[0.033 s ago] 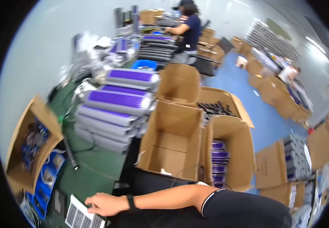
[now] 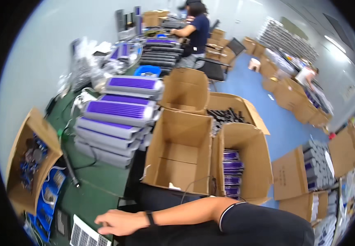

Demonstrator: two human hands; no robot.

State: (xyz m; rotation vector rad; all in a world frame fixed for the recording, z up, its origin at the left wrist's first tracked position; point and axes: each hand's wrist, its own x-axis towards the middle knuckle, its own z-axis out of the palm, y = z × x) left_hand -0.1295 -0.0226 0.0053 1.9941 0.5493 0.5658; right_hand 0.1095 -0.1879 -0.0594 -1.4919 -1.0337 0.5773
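My right hand (image 2: 122, 222) reaches in over the green worktable (image 2: 85, 201), a dark band on its wrist. Its fingers are loosely bent and apart, and nothing shows between them. Just left of the fingertips lies a small solar panel (image 2: 83, 235) with a white border and dark cells, cut off by the lower rim. Whether the thumb touches its corner I cannot tell. A dark flat rectangular piece (image 2: 62, 222) lies left of the panel. My left hand is out of sight.
Grey housings with purple faces (image 2: 116, 108) are stacked farther back. At left are a tipped carton of parts (image 2: 17, 180) and blue bins (image 2: 50, 201). Open cartons (image 2: 177, 164) stand beside the table, one holding purple-faced pieces. A person (image 2: 196, 33) works at the far table, another (image 2: 306, 78) at right.
My right hand has drawn back slightly to the right, off the solar panel's edge. The whole view has shifted a little, and the picture is less blurred.
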